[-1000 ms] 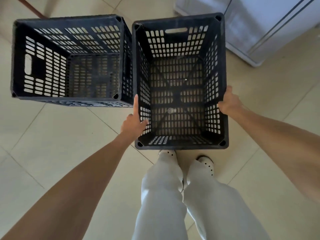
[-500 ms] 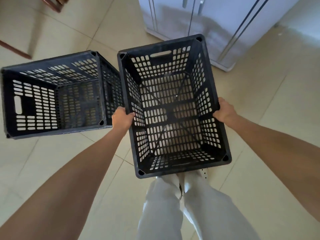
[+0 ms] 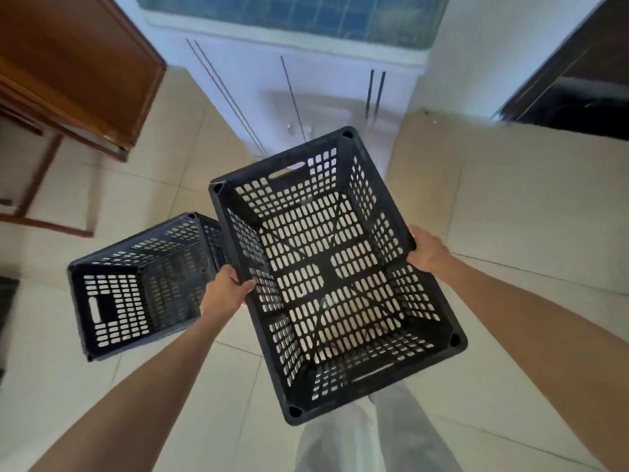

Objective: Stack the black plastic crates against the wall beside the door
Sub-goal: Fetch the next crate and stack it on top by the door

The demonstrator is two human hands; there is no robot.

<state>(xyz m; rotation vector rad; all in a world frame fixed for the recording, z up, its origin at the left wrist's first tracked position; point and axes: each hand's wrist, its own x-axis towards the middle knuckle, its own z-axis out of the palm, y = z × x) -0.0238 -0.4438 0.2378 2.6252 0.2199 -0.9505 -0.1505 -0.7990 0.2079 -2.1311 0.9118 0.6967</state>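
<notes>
A black perforated plastic crate (image 3: 335,287) is held up off the floor in front of me, empty and tilted a little. My left hand (image 3: 224,289) grips its left rim and my right hand (image 3: 425,250) grips its right rim. A second black crate (image 3: 136,294), also empty, stands on the tiled floor to the lower left, partly hidden behind the lifted one and my left hand.
A white cabinet (image 3: 306,97) stands straight ahead against the wall. Brown wooden furniture (image 3: 75,69) with thin legs is at the upper left. A dark doorway or dark furniture (image 3: 578,83) is at the upper right. My legs in light trousers (image 3: 367,437) are below the crate.
The right-hand crate has been lifted off the floor with both hands on its rims. My view has risen, so the cabinet, wooden furniture and dark opening now show.
</notes>
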